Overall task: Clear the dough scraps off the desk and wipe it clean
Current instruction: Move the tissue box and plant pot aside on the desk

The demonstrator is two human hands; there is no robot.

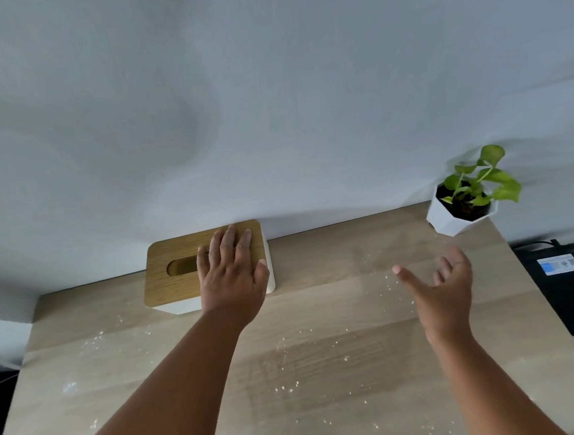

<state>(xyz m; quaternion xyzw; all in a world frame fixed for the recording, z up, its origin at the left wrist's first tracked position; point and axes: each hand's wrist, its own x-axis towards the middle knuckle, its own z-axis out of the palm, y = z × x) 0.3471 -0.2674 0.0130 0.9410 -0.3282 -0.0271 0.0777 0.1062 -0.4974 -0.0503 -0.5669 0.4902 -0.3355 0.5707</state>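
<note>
— What sort of place is this?
— A home, it looks like: a pale wood-grain table [320, 304] pushed against a plain white wall [269, 98].
— What else points that way?
— A white tissue box with a wooden lid [176, 270] and a small green plant in a white faceted pot [463, 210].

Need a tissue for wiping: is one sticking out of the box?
No: the tissue box slot shows only dark; left hand rests on its lid.

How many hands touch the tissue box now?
1. The left hand lies flat on the lid of the tissue box. The right hand hovers open above the desk, touching nothing.
</note>
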